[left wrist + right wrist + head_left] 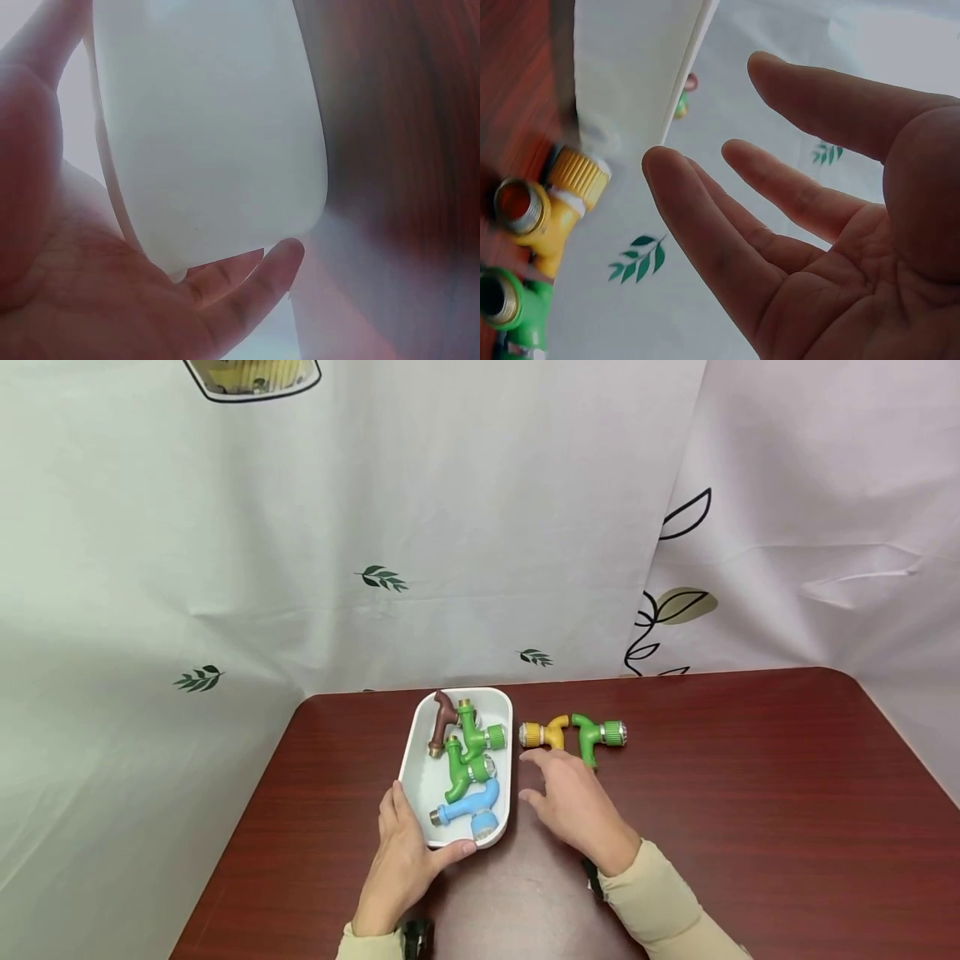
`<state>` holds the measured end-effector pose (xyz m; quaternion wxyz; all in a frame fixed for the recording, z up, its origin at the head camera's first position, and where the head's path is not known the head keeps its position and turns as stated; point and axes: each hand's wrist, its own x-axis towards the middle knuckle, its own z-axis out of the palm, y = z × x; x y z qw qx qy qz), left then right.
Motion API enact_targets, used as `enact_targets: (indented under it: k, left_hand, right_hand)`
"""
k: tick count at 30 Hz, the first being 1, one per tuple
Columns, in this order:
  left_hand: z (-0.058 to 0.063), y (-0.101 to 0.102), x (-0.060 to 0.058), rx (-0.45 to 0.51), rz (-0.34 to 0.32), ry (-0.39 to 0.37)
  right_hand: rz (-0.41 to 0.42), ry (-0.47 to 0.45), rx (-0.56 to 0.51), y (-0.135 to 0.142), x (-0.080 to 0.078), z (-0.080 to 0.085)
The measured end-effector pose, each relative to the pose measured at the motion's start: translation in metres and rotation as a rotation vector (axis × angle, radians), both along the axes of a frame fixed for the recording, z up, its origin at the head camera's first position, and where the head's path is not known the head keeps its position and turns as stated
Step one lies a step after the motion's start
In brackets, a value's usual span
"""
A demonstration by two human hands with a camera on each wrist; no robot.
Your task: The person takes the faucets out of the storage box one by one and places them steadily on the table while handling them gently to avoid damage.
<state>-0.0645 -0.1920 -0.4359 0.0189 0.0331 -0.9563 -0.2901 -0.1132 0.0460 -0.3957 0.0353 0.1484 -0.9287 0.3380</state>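
1 brown curved tap, 2 bright-green taps and 1 light-blue tap lie in a white, rounded rectangular tray on a dark red wood-grain table, its near-left corner held between the left hand's thumb and fingers. The right hand, empty, thumb and fingers spread apart, hovers right of the tray, near 1 yellow tap with a ribbed knob and 1 separate green tap, side by side on the table.
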Motion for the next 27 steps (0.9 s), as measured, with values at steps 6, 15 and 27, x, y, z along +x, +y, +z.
enact_targets:
  k: [6, 15, 27]
  left_hand:
    - [0.001, -0.001, 0.000, 0.009, -0.005, -0.001]
    - [0.002, -0.001, 0.000, 0.019, -0.010, -0.024]
    - [0.003, 0.000, 0.000, 0.017, -0.014, -0.041]
  right_hand:
    - [0.060, 0.000, 0.006, -0.012, 0.003, 0.000]
    - [0.176, 0.048, -0.007, -0.027, 0.005, -0.006]
    - [0.302, 0.100, 0.062, -0.043, 0.002, -0.006]
